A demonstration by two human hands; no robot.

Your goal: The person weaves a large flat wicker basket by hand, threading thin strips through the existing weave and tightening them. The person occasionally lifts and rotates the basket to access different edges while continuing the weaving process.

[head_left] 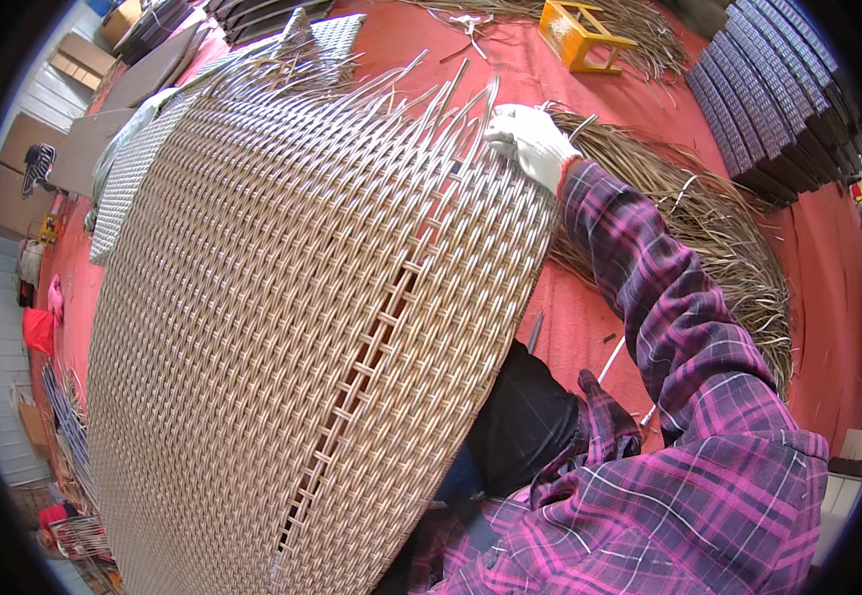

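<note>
A large woven panel [252, 288] of tan, flat rattan-like strands fills the middle and leans toward me. A narrow slit of missing weave runs slantwise down its right part, with short cross strands bridging it. Along the top edge, loose strand ends [441, 107] stick up. At the upper right corner of the panel, my right hand [530, 142], in a white knit glove, is closed with its fingers pinched on a strand that rises beside it. My left hand is out of sight.
Long bundles of loose tan strands [714, 228] lie on the red floor covering [828, 288] to the right. Beyond them stand a yellow stool [582, 38] and tall stacks of dark woven panels [773, 94]. Flat brown boards [158, 64] and cartons lie at the far left.
</note>
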